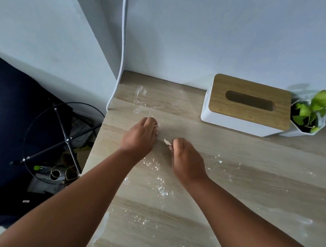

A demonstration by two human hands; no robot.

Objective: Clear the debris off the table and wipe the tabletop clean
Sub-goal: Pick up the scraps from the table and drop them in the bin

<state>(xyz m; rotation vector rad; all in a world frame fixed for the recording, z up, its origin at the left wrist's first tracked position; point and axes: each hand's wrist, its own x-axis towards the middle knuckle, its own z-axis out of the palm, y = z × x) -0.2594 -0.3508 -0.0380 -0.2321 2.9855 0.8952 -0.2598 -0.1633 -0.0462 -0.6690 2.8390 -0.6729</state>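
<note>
A light wooden table (233,171) is streaked with white smears and dotted with small white crumbs (153,164). My left hand (139,137) lies knuckles up near the table's left edge, its fingers curled down onto the surface with a bit of white showing at the fingertips. My right hand (187,160) sits just to its right and pinches a small white scrap (167,142) between thumb and fingers. More white smears (139,98) mark the wood beyond the hands, toward the wall.
A white tissue box (246,110) with a wooden lid stands at the back against the wall, next to a small potted plant (309,116). A white cable (123,44) hangs down the wall corner. Left of the table, a black wire stand (59,140) and clutter lie on the floor.
</note>
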